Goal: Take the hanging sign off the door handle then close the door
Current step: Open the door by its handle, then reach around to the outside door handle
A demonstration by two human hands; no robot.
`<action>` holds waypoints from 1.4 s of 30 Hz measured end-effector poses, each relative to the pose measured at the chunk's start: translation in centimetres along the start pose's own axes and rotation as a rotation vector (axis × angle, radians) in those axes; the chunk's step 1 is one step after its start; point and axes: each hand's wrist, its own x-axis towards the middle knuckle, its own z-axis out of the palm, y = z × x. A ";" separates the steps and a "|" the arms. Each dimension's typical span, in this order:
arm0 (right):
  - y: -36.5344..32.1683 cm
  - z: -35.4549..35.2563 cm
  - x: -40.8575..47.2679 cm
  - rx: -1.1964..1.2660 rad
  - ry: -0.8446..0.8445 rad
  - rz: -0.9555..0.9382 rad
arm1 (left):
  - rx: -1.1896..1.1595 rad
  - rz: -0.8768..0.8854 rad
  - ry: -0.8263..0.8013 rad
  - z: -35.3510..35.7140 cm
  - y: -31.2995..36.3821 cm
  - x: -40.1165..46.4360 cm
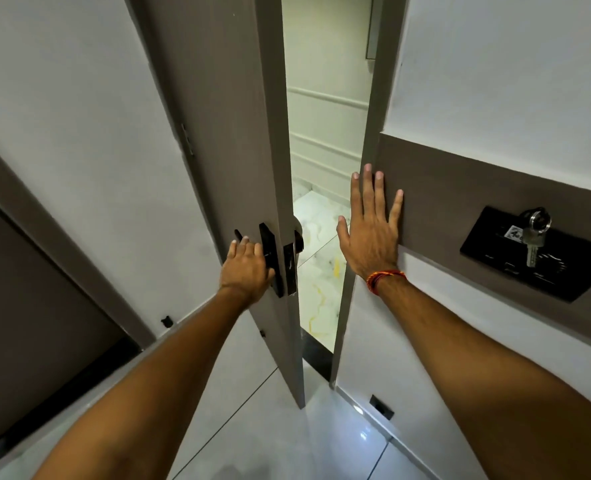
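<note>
A grey-brown door [224,116] stands ajar, its edge turned toward me, with a narrow gap to the frame on its right. My left hand [247,268] is wrapped around the black door handle [270,258] on the near side. My right hand [370,230] lies flat with fingers spread against the brown band of the wall beside the door frame [373,109]; a red-orange thread band circles its wrist. No hanging sign shows on the handle or in either hand.
A black wall holder [536,254] with a key [534,244] in it sits on the right wall. Through the gap I see a marble floor [322,258] and a pale panelled wall. A dark door [27,306] is at left. Glossy grey tiles lie below.
</note>
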 end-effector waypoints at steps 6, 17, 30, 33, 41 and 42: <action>-0.2 0.1 -0.7 0.025 -0.042 -0.033 | 0.065 -0.111 0.034 -0.1 0.3 -2.5; -0.3 -0.3 0.5 0.103 -0.099 -0.048 | 0.049 -0.218 0.048 0.9 -0.9 -4.9; -10.1 4.4 3.6 0.291 -0.482 -0.466 | 0.051 -0.289 0.082 2.1 -1.9 -5.2; -11.3 5.4 4.4 0.319 -0.514 -0.461 | 0.059 -0.266 0.102 2.2 -2.2 -5.3; -13.8 7.2 7.6 0.320 -0.615 -0.400 | 0.028 -0.233 0.074 2.0 -2.4 -5.1; -14.1 7.5 7.9 0.332 -0.603 -0.388 | 0.026 -0.229 0.067 1.9 -2.4 -5.1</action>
